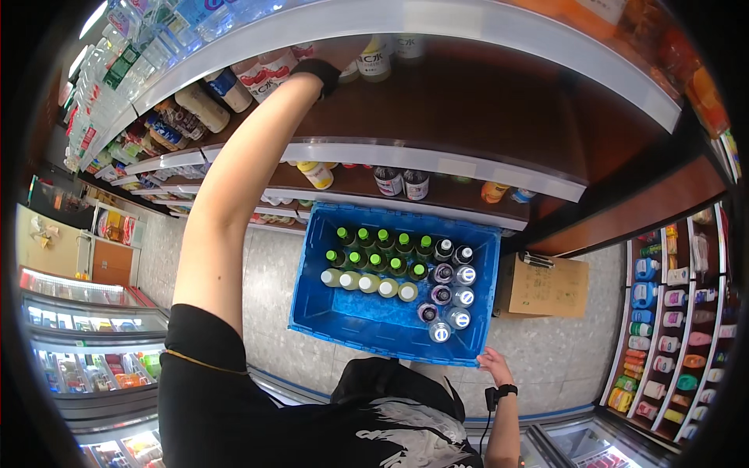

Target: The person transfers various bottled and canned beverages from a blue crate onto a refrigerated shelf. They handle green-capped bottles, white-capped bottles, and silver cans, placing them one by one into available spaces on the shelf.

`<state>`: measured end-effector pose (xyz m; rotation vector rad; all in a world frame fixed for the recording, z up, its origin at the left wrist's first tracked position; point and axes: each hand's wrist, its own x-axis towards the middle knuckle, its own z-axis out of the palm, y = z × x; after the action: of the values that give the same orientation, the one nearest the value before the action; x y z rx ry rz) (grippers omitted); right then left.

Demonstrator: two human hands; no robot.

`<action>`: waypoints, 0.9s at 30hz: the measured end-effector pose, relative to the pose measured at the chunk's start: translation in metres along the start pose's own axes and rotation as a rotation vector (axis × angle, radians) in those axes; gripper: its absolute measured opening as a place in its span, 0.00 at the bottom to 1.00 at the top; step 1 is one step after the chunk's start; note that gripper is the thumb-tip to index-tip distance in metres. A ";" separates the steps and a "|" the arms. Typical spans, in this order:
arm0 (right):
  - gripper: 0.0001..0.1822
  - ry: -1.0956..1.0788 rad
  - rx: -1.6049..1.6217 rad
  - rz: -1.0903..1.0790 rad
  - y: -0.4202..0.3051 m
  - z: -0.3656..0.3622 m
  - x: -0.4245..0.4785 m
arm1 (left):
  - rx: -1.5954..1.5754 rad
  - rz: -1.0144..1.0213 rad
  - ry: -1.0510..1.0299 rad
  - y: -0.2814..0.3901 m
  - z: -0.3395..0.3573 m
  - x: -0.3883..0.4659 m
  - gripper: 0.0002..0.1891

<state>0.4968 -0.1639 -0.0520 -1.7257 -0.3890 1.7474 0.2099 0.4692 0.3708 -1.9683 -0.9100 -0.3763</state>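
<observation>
My left arm reaches up onto a brown shelf, and my left hand is dim and partly hidden in shadow there. Beside it stand drink bottles with white-and-yellow labels; whether the fingers hold one is unclear. Bottles with red fruit labels are on its other side. Below, a blue plastic crate carries rows of green-capped bottles, pale-capped bottles, dark drink bottles and clear bottles. My right hand grips the crate's near right corner.
A lower shelf with a few bottles runs behind the crate. At right, a cardboard box lies on the tiled floor, near racks of household bottles. Lit chiller cabinets stand at left. Water bottles fill the upper shelf.
</observation>
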 end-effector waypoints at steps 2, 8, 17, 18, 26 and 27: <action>0.32 0.055 0.008 -0.008 0.004 0.002 -0.001 | -0.116 -0.017 0.026 -0.001 0.007 0.009 0.15; 0.33 0.112 0.032 0.003 0.005 0.008 -0.004 | -0.427 -0.058 -0.058 -0.015 0.006 0.001 0.15; 0.34 0.146 0.010 -0.010 0.027 0.006 0.003 | -1.774 -1.021 -0.309 -0.021 -0.095 -0.130 0.22; 0.34 0.140 0.000 -0.004 0.031 0.002 0.006 | -1.815 -0.977 -0.219 -0.015 -0.118 -0.155 0.23; 0.25 0.322 -0.205 0.003 0.004 0.036 0.004 | -1.496 -0.862 -0.802 0.040 -0.188 -0.372 0.15; 0.24 0.323 -0.235 0.000 0.003 0.041 0.003 | -1.474 -0.769 -0.861 0.054 -0.179 -0.403 0.16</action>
<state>0.4570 -0.1551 -0.0521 -2.1320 -0.4634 1.4327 -0.0092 0.1218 0.2025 -3.0786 -2.4537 -0.7929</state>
